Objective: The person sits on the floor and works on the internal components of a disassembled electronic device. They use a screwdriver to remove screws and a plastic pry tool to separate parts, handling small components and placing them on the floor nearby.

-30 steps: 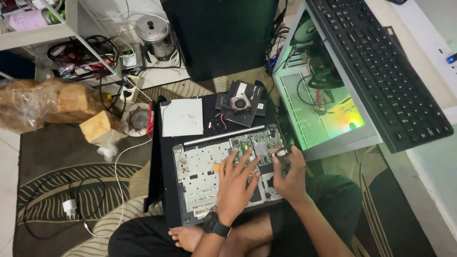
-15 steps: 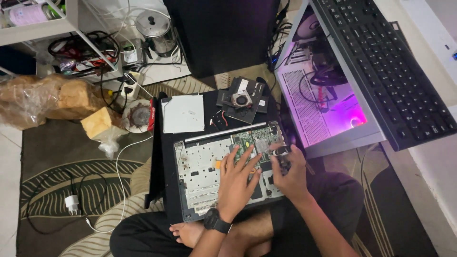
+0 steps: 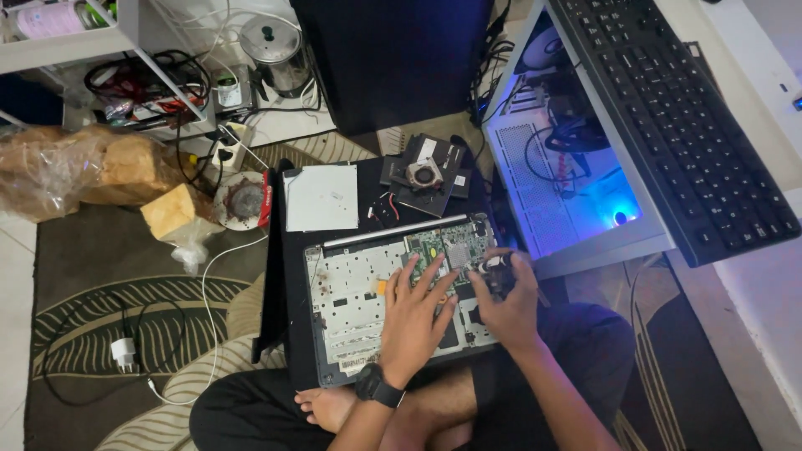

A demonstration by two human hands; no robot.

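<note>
fingers (image 3: 430,280) of the left hand (image 3: 411,321) lie spread and flat on the opened laptop chassis (image 3: 368,301), holding nothing, only pressing it down. fingers of the right hand (image 3: 505,305) are curled shut around a small dark tool (image 3: 499,269); what kind it is cannot be told. its tip sits just beyond the left fingertips, over the green circuit board (image 3: 447,246) at the far right corner of the chassis. the chassis rests on a black base panel (image 3: 288,276) across the person's crossed legs, directly under both hands.

beyond the fingers lie a loose cooling fan assembly (image 3: 424,177) and a flat silver drive (image 3: 322,198), both apart from the hands. to the right of the fingers stands an open, blue-lit computer case (image 3: 568,192) with a black keyboard (image 3: 677,125) on top.

judgement: the work at the board would go best with the left palm kept firm so the chassis cannot rock, the tool held square, and pressure light near the small parts.
</note>
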